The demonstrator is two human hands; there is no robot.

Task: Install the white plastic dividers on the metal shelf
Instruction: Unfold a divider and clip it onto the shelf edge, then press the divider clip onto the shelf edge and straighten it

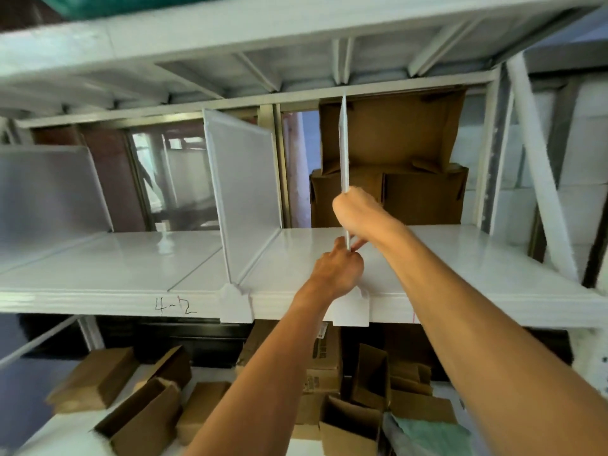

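A white plastic divider (pixel 344 143) stands edge-on and upright over the white metal shelf (pixel 131 261), right of centre. My right hand (pixel 357 210) grips its front edge halfway up. My left hand (pixel 339 268) pinches the same divider low down, just above the shelf surface. Its white front clip (pixel 350 309) hangs over the shelf's front lip. Another divider (pixel 243 192) stands on the shelf to the left, its clip (pixel 235 304) on the lip. A third divider (pixel 49 192) stands at the far left.
Brown cardboard boxes (pixel 391 159) sit behind the shelf at the back right. Several small cardboard boxes (pixel 141 413) lie on the lower level. A shelf deck with metal ribs (pixel 263 44) runs overhead. A diagonal white brace (pixel 539 166) crosses the right side. "4-2" (pixel 176 307) is handwritten on the lip.
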